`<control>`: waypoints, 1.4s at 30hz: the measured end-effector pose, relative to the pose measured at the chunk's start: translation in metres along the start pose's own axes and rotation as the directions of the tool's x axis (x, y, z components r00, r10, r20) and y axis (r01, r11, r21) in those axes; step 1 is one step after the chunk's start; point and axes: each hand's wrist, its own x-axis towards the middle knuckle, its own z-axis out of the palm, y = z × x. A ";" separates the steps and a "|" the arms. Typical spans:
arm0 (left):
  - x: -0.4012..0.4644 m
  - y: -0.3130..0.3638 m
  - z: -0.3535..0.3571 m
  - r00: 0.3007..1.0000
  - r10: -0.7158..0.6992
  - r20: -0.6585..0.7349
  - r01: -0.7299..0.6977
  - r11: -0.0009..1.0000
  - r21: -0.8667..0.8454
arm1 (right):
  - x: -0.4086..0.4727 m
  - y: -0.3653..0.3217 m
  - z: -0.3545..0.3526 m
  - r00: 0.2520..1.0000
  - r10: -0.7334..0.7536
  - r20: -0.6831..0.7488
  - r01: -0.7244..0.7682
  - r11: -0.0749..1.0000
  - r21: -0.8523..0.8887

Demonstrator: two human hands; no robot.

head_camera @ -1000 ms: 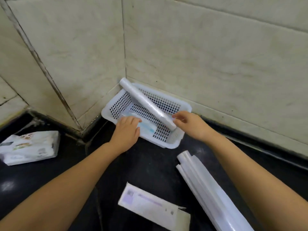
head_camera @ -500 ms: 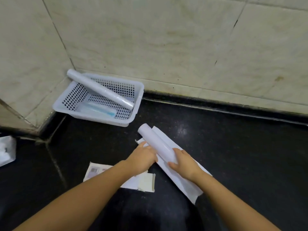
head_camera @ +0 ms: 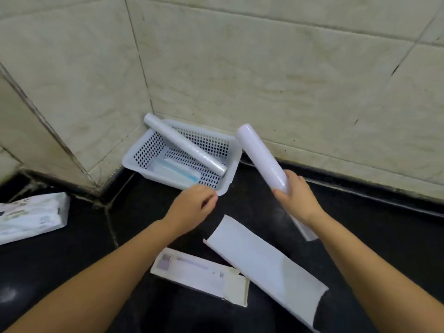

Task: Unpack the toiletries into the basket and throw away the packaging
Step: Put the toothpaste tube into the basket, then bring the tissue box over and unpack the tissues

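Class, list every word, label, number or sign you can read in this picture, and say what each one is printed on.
Nothing reads clearly.
Flat carton: a barcode and a purple line of print, too blurred to read.
Soft pack at left: coloured marks, too blurred.
Held roll, basket roll, white sleeve: no print visible.

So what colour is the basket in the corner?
White, with perforated walls; the head view shows it.

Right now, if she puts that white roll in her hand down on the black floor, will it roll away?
Probably, if nudged: the white roll is a smooth round cylinder, and the black floor looks flat and glossy. It seems light and stiff, since the right hand holds it out by one end without sag. Its shiny wrap may be slippery.
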 end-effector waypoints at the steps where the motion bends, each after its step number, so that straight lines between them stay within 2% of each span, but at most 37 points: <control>1: 0.007 -0.015 -0.010 0.992 -0.005 -0.128 0.013 0.998 0.062 | 0.012 -0.023 0.001 0.997 -0.068 -0.024 0.069 0.998 0.016; 3: 0.018 -0.047 -0.024 0.974 -0.065 -0.216 0.112 0.970 0.215 | 0.037 -0.073 0.011 0.978 -0.203 -0.058 0.205 0.978 0.041; 6: 0.020 -0.085 -0.023 0.960 -0.269 -0.071 0.277 0.893 0.355 | 0.073 -0.145 0.042 0.931 -0.360 -0.058 0.363 0.930 0.061; 8: 0.016 -0.100 -0.015 0.961 -0.275 -0.033 0.267 0.891 0.368 | 0.094 -0.180 0.069 0.916 -0.400 -0.013 0.400 0.916 0.037; 11: 0.013 -0.106 -0.012 0.977 -0.209 -0.052 0.213 0.903 0.374 | 0.118 -0.198 0.112 0.930 -0.345 0.126 0.350 0.936 -0.026; 13: 0.012 -0.108 -0.011 0.981 -0.176 -0.078 0.192 0.916 0.351 | 0.129 -0.194 0.136 0.945 -0.285 0.161 0.301 0.950 -0.085; 18: 0.013 -0.109 -0.007 0.980 -0.136 -0.143 0.176 0.930 0.324 | 0.134 -0.177 0.167 0.959 -0.278 0.043 0.281 0.939 -0.197; 20: 0.013 -0.111 -0.005 0.981 -0.140 -0.138 0.178 0.930 0.322 | 0.134 -0.176 0.168 0.963 -0.266 0.046 0.269 0.931 -0.245; 24: 0.014 -0.109 -0.008 0.983 -0.164 -0.086 0.183 0.930 0.319 | 0.129 -0.172 0.142 0.973 -0.218 0.075 0.229 0.956 -0.184; 27: 0.016 -0.106 -0.014 0.976 -0.217 -0.028 0.214 0.916 0.339 | 0.113 -0.148 0.101 0.975 -0.222 0.027 0.224 0.965 -0.134; 30: 0.032 -0.076 -0.016 0.959 -0.279 -0.050 0.283 0.925 0.254 | 0.079 -0.098 0.054 0.990 -0.140 -0.035 0.136 0.986 -0.096; 33: 0.061 -0.007 -0.003 0.990 -0.132 -0.059 0.139 0.980 0.146 | 0.031 -0.030 0.010 0.995 0.007 -0.104 -0.016 0.997 -0.079; 36: 0.080 0.080 0.027 0.999 0.047 0.026 -0.046 0.998 -0.035 | -0.029 0.041 -0.031 0.968 0.186 -0.170 -0.196 0.979 -0.049; 39: 0.083 0.163 0.069 0.967 0.204 0.151 -0.194 0.978 -0.080 | -0.097 0.112 -0.069 0.916 0.328 -0.230 -0.339 0.941 -0.011; 42: 0.075 0.239 0.120 0.907 0.335 0.256 -0.323 0.942 -0.089 | -0.165 0.184 -0.105 0.851 0.445 -0.279 -0.461 0.887 0.012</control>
